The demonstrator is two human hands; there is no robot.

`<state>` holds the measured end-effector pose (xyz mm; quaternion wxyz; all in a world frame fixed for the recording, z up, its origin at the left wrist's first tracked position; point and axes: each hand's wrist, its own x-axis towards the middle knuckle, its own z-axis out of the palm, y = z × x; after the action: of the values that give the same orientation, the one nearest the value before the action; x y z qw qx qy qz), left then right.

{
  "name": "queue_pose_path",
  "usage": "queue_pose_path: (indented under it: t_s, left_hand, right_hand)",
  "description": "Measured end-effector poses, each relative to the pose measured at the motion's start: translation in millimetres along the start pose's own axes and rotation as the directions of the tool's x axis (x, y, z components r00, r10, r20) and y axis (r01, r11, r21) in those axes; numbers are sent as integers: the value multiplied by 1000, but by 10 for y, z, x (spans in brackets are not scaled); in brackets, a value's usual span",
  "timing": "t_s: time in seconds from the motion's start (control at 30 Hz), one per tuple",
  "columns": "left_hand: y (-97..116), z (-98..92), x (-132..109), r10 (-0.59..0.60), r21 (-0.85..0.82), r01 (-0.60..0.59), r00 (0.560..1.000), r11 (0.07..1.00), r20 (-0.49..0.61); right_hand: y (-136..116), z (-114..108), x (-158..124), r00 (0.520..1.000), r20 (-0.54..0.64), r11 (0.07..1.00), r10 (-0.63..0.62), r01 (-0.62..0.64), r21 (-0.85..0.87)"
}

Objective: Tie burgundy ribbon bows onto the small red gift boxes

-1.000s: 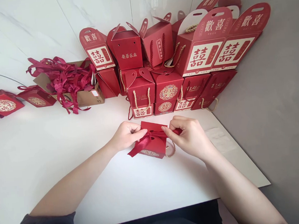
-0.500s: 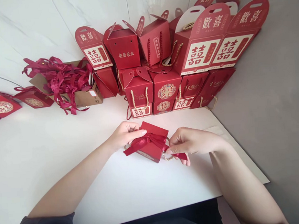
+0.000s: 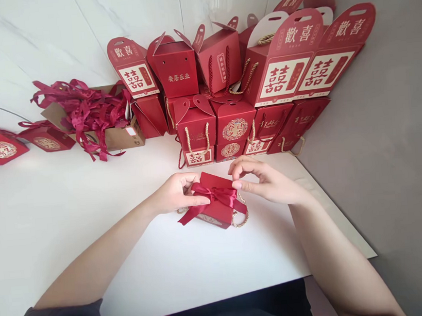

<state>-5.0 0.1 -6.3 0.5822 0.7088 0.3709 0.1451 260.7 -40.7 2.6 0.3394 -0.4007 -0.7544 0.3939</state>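
A small red gift box (image 3: pixel 217 178) lies flat on the white table, tied with a dark red satin ribbon (image 3: pixel 214 193) in a bow. One tail runs to the lower left and another to the right. A twisted gold rope handle (image 3: pixel 242 215) loops out at its right corner. My left hand (image 3: pixel 175 194) grips the box's left side, with its fingers over the ribbon near the knot. My right hand (image 3: pixel 262 180) hovers at the box's upper right with fingers apart, its fingertips close to the bow and holding nothing.
Stacked red gift boxes with gold rope handles (image 3: pixel 234 129) stand against the wall. A cardboard carton (image 3: pixel 122 138) full of loose ribbons sits to their left. Ribbon-tied boxes (image 3: pixel 0 148) lie at far left. The white table's (image 3: pixel 56 228) right edge meets grey floor.
My right hand has let go of the ribbon tail and risen from the box's lower right to its upper right. The bow looks tighter and the box has turned slightly.
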Motion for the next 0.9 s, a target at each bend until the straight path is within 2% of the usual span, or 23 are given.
queue_pose_path:
  t_s: [0.13, 0.3, 0.47, 0.73, 0.9]
  left_hand:
    - [-7, -3, 0, 9, 3, -9, 1000, 1000, 4]
    - [-43, -20, 5, -38, -13, 39, 999, 999, 8]
    - [-17, -23, 8, -23, -34, 24, 999, 999, 36]
    - [-36, -26, 2, -67, 31, 66, 997, 997, 43]
    - [-124, -42, 29, -36, -40, 38, 999, 998, 36]
  right_hand:
    - [1, 97, 24, 995, 91, 998, -36, 32, 48]
    - [47, 122, 61, 988, 156, 979, -11, -21, 203]
    - [165, 149, 114, 991, 136, 950, -13, -30, 311]
    - [315, 143, 147, 983, 185, 909, -1, -76, 409]
    - [351, 156, 162, 981, 195, 890, 7, -95, 446]
